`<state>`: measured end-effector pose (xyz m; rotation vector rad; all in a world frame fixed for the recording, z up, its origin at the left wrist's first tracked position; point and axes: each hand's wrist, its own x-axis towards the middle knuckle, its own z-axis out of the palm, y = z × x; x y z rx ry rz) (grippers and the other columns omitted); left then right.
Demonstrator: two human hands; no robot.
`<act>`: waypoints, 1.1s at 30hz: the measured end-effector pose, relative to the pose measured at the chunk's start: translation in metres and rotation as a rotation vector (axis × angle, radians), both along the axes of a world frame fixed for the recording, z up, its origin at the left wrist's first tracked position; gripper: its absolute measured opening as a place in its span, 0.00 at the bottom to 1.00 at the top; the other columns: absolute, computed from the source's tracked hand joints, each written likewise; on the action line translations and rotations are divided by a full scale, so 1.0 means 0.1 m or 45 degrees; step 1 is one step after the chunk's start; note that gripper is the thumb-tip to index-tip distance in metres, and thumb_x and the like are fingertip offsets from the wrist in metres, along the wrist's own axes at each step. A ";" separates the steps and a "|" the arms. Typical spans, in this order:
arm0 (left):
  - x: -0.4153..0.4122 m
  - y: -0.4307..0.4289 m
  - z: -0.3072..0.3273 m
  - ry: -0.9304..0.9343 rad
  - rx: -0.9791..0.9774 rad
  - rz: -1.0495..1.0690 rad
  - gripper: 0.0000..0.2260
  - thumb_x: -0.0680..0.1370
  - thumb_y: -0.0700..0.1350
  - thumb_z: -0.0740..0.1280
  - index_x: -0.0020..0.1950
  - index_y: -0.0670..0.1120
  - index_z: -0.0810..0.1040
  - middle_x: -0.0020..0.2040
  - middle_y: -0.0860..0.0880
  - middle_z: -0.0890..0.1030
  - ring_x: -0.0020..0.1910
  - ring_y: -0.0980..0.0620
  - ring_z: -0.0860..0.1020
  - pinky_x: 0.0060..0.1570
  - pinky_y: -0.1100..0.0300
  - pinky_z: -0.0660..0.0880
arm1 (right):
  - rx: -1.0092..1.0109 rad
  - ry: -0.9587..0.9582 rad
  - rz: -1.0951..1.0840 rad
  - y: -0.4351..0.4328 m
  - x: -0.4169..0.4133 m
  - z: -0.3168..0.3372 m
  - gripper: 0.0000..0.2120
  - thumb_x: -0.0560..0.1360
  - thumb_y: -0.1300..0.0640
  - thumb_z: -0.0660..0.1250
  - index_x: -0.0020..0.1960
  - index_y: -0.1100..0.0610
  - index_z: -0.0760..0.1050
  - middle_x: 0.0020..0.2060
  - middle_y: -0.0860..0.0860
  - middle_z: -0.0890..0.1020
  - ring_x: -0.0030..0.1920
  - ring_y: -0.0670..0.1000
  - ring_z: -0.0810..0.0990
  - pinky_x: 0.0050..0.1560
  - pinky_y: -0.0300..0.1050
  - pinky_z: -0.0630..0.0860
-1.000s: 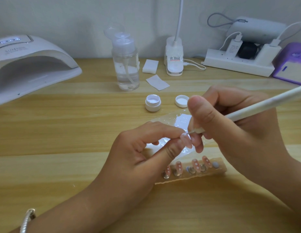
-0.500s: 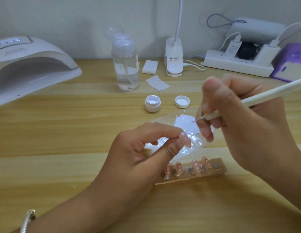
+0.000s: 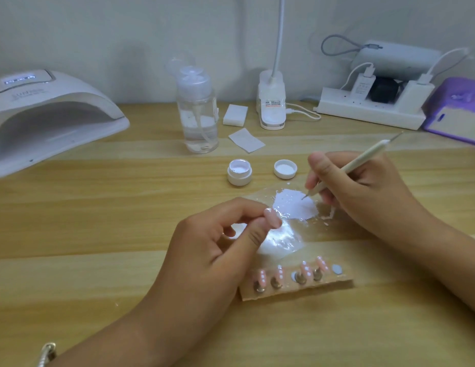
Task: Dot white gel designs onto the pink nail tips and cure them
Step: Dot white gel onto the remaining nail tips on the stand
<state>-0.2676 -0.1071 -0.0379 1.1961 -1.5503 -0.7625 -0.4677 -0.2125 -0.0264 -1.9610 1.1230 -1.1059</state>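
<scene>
Taking the clear plastic sheet (image 3: 281, 242) on the pale wooden table (image 3: 98, 221) as our clock centre, the white arched curing lamp (image 3: 53, 115) sits at 10 o'clock, its mouth facing us. At 9 o'clock our left hand (image 3: 212, 250) pinches 1 loose pink nail tip (image 3: 273, 218) between thumb and forefinger. The small white gel pot (image 3: 239, 172) stands uncapped at 11 o'clock. At 5 o'clock the brown cardboard strip (image 3: 297, 290) carries 4 dotted pink tips (image 3: 280, 272). At 2 o'clock our right hand (image 3: 363, 197) holds the slim white dotting pen (image 3: 363, 156) in a writing grip, its point in the white gel puddle (image 3: 294, 205). We judge this a reload. We should lift only a small bead, keep the pinched tip level and steady, and touch straight down so the dots match the rest.
</scene>
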 end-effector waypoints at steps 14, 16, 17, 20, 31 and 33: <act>0.02 -0.04 -0.08 0.073 0.103 -0.001 0.05 0.78 0.51 0.66 0.48 0.56 0.83 0.44 0.52 0.85 0.42 0.39 0.81 0.45 0.46 0.76 | -0.068 0.030 0.014 -0.01 0.02 -0.08 0.19 0.77 0.44 0.63 0.33 0.52 0.80 0.23 0.49 0.76 0.24 0.46 0.75 0.28 0.33 0.69; 0.02 -0.04 -0.08 0.059 0.108 -0.002 0.06 0.78 0.52 0.66 0.48 0.56 0.83 0.44 0.52 0.85 0.43 0.39 0.81 0.46 0.45 0.77 | -0.069 0.034 0.013 -0.01 0.02 -0.08 0.19 0.78 0.45 0.63 0.33 0.53 0.79 0.23 0.49 0.76 0.24 0.46 0.75 0.29 0.32 0.69; 0.03 -0.04 -0.08 0.052 0.107 0.001 0.06 0.78 0.52 0.66 0.48 0.56 0.83 0.44 0.51 0.85 0.43 0.39 0.81 0.46 0.45 0.77 | -0.068 0.031 0.010 -0.01 0.02 -0.08 0.19 0.78 0.46 0.63 0.33 0.53 0.79 0.23 0.49 0.76 0.24 0.46 0.75 0.29 0.32 0.69; 0.03 -0.04 -0.07 0.054 0.105 0.007 0.06 0.78 0.52 0.66 0.48 0.56 0.83 0.43 0.50 0.85 0.42 0.38 0.81 0.45 0.44 0.76 | -0.052 0.022 0.004 -0.01 0.02 -0.08 0.19 0.78 0.46 0.63 0.33 0.53 0.79 0.23 0.49 0.76 0.24 0.46 0.75 0.28 0.32 0.69; 0.02 -0.03 -0.04 0.070 0.106 0.008 0.06 0.77 0.53 0.66 0.47 0.56 0.83 0.42 0.49 0.85 0.41 0.35 0.80 0.42 0.44 0.76 | -0.060 0.021 0.010 0.01 0.02 -0.08 0.19 0.80 0.48 0.63 0.33 0.52 0.79 0.23 0.48 0.76 0.25 0.46 0.76 0.29 0.31 0.69; 0.02 -0.03 -0.04 0.064 0.105 0.008 0.06 0.77 0.53 0.66 0.47 0.56 0.83 0.43 0.50 0.85 0.41 0.35 0.80 0.42 0.43 0.76 | -0.058 0.020 0.009 0.01 0.02 -0.08 0.19 0.79 0.47 0.63 0.33 0.53 0.79 0.23 0.49 0.77 0.25 0.46 0.76 0.29 0.31 0.69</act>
